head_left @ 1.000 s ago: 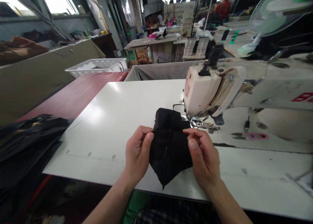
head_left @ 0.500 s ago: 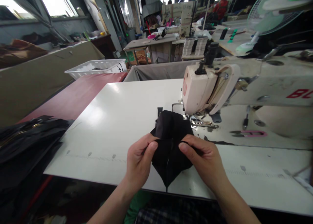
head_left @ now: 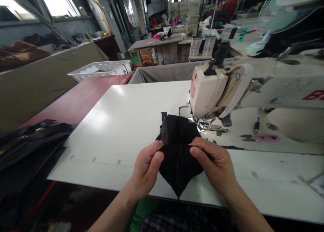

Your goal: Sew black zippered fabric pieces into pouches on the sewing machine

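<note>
A piece of black fabric (head_left: 179, 161) is stretched between my two hands over the front of the white sewing table (head_left: 126, 120). My left hand (head_left: 148, 164) pinches its left edge between thumb and fingers. On the opposite edge, my right hand (head_left: 214, 161) has the same thumb-and-finger pinch. A seam runs down the middle of the cloth to a pointed lower corner near the table edge. The far part of the fabric lies bunched just left of the sewing machine's presser foot (head_left: 202, 124). A short black strip (head_left: 164, 116) sticks out behind it.
The sewing machine (head_left: 210, 90) stands at right, with pink thread snips (head_left: 260, 138) on its bed. Black fabric (head_left: 30, 151) is heaped at left. A white plastic basket (head_left: 101, 69) sits beyond the red surface (head_left: 76, 97). A green fan (head_left: 278, 12) stands at back right.
Both hands have shifted slightly right in view with the fabric, which is now pulled wider and flatter between them. The grip on each edge stays.
</note>
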`<action>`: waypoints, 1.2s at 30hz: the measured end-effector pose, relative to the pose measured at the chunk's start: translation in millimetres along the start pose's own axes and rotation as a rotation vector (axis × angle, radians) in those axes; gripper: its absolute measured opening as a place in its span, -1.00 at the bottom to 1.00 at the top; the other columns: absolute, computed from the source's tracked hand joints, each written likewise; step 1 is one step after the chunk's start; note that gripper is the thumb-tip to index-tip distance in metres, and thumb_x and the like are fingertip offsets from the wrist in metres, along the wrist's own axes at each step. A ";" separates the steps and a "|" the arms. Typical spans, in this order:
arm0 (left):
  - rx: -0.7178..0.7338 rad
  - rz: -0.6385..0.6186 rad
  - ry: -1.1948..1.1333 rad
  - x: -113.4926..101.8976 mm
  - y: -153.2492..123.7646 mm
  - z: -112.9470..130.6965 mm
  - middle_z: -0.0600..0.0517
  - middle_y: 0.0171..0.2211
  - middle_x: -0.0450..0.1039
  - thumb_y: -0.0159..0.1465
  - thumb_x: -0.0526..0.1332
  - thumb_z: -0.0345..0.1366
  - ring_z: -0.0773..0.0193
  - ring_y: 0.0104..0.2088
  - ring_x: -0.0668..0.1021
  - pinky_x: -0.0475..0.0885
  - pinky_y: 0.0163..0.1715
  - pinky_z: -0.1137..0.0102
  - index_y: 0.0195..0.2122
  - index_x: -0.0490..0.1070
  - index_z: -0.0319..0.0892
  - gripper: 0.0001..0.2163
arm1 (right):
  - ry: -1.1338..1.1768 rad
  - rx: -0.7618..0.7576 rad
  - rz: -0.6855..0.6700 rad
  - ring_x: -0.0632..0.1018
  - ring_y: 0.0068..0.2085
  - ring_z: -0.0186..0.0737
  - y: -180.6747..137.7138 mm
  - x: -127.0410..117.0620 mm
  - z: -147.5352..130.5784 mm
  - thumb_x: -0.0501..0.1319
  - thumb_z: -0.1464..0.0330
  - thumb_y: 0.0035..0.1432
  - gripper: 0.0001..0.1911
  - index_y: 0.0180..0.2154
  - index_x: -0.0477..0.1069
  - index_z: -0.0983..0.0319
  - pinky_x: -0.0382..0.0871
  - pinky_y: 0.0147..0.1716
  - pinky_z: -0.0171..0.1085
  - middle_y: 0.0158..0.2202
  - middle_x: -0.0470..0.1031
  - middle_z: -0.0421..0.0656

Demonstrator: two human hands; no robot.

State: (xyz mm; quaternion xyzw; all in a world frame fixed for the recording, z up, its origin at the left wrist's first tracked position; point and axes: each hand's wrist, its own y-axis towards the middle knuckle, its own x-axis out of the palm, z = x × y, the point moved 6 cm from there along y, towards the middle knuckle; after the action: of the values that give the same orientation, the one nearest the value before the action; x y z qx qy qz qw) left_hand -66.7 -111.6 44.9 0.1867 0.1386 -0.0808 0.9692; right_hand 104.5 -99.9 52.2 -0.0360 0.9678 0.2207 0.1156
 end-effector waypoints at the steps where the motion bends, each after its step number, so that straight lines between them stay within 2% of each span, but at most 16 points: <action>1: 0.014 -0.046 0.008 0.2 0.0 1.7 0.13 -0.50 0.08 0.42 -0.04 -0.24 0.41 -0.50 0.19 0.14 -0.50 0.47 -0.45 0.11 -0.17 -0.73 | -0.009 -0.006 0.006 0.43 -0.49 -0.41 0.1 -0.4 -0.2 0.20 0.34 0.22 -0.83 -0.41 0.49 0.17 0.28 -0.47 -0.44 -0.54 0.42 -0.32; 4: 0.036 -0.099 0.078 -2.8 0.4 5.2 0.11 -0.46 0.16 0.41 -0.04 -0.30 0.40 -0.46 0.24 0.18 -0.45 0.47 -0.40 0.17 -0.17 -0.78 | -0.038 -0.034 0.026 0.46 -0.47 -0.38 1.3 -1.1 -1.7 0.19 0.33 0.23 -0.83 -0.40 0.49 0.16 0.30 -0.46 -0.43 -0.54 0.44 -0.31; 9: 0.055 -0.074 0.162 -1.4 -2.0 1.6 0.07 -0.43 0.29 0.40 -0.05 -0.30 0.37 -0.44 0.35 0.25 -0.42 0.46 -0.34 0.29 -0.19 -0.78 | -0.112 -0.094 0.036 0.50 -0.47 -0.34 4.4 -3.6 -6.1 0.17 0.33 0.25 -0.82 -0.40 0.49 0.17 0.34 -0.47 -0.40 -0.53 0.49 -0.28; 11: 0.032 -0.017 0.243 -3.0 -3.9 3.4 0.09 -0.47 0.32 0.40 -0.05 -0.32 0.38 -0.48 0.37 0.25 -0.46 0.49 -0.29 0.32 -0.18 -0.80 | -0.195 -0.172 0.056 0.52 -0.49 -0.34 2.9 -4.1 -11.4 0.16 0.37 0.24 -0.83 -0.38 0.48 0.18 0.35 -0.49 -0.41 -0.51 0.53 -0.26; 13: 0.007 0.041 0.404 -11.3 -3.9 15.7 0.13 -0.54 0.32 0.39 -0.03 -0.35 0.40 -0.56 0.35 0.22 -0.53 0.51 -0.30 0.33 -0.17 -0.81 | -0.292 -0.273 0.087 0.54 -0.49 -0.34 -2.2 1.8 -19.5 0.15 0.42 0.23 -0.87 -0.35 0.46 0.19 0.37 -0.48 -0.41 -0.47 0.56 -0.24; 15: 0.043 0.049 0.616 -25.7 2.7 40.6 0.13 -0.55 0.33 0.37 0.00 -0.33 0.41 -0.60 0.33 0.17 -0.58 0.51 -0.36 0.35 -0.16 -0.80 | -0.315 -0.281 0.147 0.55 -0.48 -0.33 -8.4 15.7 -25.0 0.12 0.44 0.23 -0.87 -0.31 0.43 0.19 0.39 -0.46 -0.40 -0.44 0.58 -0.22; 17: 0.152 0.020 0.816 -43.7 20.2 68.4 0.11 -0.57 0.32 0.36 0.05 -0.22 0.40 -0.63 0.29 0.09 -0.61 0.47 -0.43 0.37 -0.15 -0.75 | -0.178 -0.102 0.207 0.54 -0.49 -0.31 -13.1 36.8 -21.1 0.06 0.39 0.27 -0.86 -0.30 0.39 0.18 0.39 -0.49 -0.38 -0.47 0.54 -0.22; 19: 0.200 -0.047 0.918 -59.1 50.0 78.0 0.09 -0.61 0.27 0.33 0.08 -0.16 0.38 -0.64 0.23 -0.04 -0.64 0.44 -0.49 0.39 -0.15 -0.71 | 0.127 0.170 0.144 0.49 -0.54 -0.33 -17.6 69.8 -9.4 0.04 0.29 0.29 -0.84 -0.33 0.32 0.17 0.33 -0.60 -0.39 -0.53 0.46 -0.26; 22: 0.110 -0.560 0.644 -38.8 95.4 35.4 0.06 -0.56 0.29 0.26 0.17 -0.26 0.35 -0.54 0.32 0.15 -0.52 0.49 -0.56 0.40 -0.17 -0.75 | 0.581 0.465 0.096 0.50 -0.56 -0.30 -24.9 104.8 8.6 0.07 0.16 0.27 -0.81 -0.25 0.18 0.14 0.40 -0.62 -0.35 -0.57 0.40 -0.32; 25: 0.108 -0.702 0.516 5.2 124.1 -28.0 0.09 -0.53 0.37 0.12 0.28 -0.32 0.34 -0.47 0.42 0.28 -0.41 0.50 -0.56 0.45 -0.18 -0.87 | 0.557 0.588 0.104 0.55 -0.54 -0.23 -28.7 89.7 33.6 0.08 0.16 0.24 -0.76 -0.18 0.13 0.15 0.51 -0.54 -0.24 -0.51 0.48 -0.25; 27: 0.103 -0.718 0.457 40.7 129.8 -64.5 0.10 -0.53 0.40 0.09 0.31 -0.30 0.36 -0.47 0.43 0.29 -0.42 0.51 -0.54 0.45 -0.20 -0.87 | 0.253 0.528 0.043 0.54 -0.57 -0.19 -28.7 59.1 46.4 0.05 0.22 0.27 -0.79 -0.13 0.14 0.18 0.50 -0.57 -0.21 -0.53 0.50 -0.21; 28: 0.105 -0.708 0.432 56.3 130.4 -76.6 0.09 -0.52 0.41 0.09 0.32 -0.28 0.36 -0.47 0.43 0.29 -0.42 0.51 -0.54 0.44 -0.21 -0.86 | 0.024 0.435 -0.001 0.56 -0.53 -0.15 -27.6 42.1 48.0 0.05 0.27 0.26 -0.80 -0.11 0.18 0.21 0.51 -0.54 -0.19 -0.50 0.51 -0.18; 30: 0.109 -0.689 0.392 79.1 129.9 -88.4 0.09 -0.50 0.43 0.08 0.33 -0.24 0.37 -0.46 0.43 0.29 -0.41 0.51 -0.52 0.44 -0.23 -0.83 | -0.431 0.158 -0.009 0.61 -0.30 -0.03 -25.6 11.0 41.3 0.08 0.36 0.23 -0.74 -0.04 0.27 0.26 0.55 -0.33 -0.05 -0.30 0.55 -0.01; 31: 0.110 -0.685 0.378 85.9 129.9 -89.4 0.10 -0.51 0.43 0.07 0.34 -0.23 0.38 -0.47 0.42 0.28 -0.41 0.51 -0.52 0.44 -0.23 -0.82 | -0.579 0.023 -0.074 0.59 -0.16 0.03 -26.0 4.6 37.6 0.09 0.40 0.23 -0.72 -0.02 0.31 0.28 0.53 -0.19 0.02 -0.18 0.55 0.04; 33: 0.103 -0.681 0.365 91.2 131.4 -86.6 0.12 -0.54 0.42 0.06 0.33 -0.26 0.40 -0.50 0.41 0.27 -0.44 0.52 -0.51 0.45 -0.23 -0.85 | -0.737 -0.176 -0.225 0.51 0.02 0.08 -28.6 0.2 34.6 0.09 0.45 0.22 -0.69 0.00 0.37 0.33 0.43 0.00 0.09 -0.03 0.51 0.09; 36: 0.068 -0.655 0.389 89.0 135.3 -80.9 0.13 -0.59 0.39 0.07 0.25 -0.39 0.42 -0.54 0.38 0.26 -0.47 0.53 -0.52 0.44 -0.24 -0.94 | -0.754 -0.256 -0.412 0.46 0.10 0.02 -31.0 -1.2 40.5 0.09 0.47 0.24 -0.66 0.04 0.37 0.38 0.38 0.10 0.07 0.03 0.49 0.06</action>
State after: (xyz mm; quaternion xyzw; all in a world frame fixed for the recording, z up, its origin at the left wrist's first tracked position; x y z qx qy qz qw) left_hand 26.6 34.3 -7.9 0.1765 0.3697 -0.3540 0.8407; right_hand 117.8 -110.1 4.1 -0.1589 0.7956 0.3087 0.4965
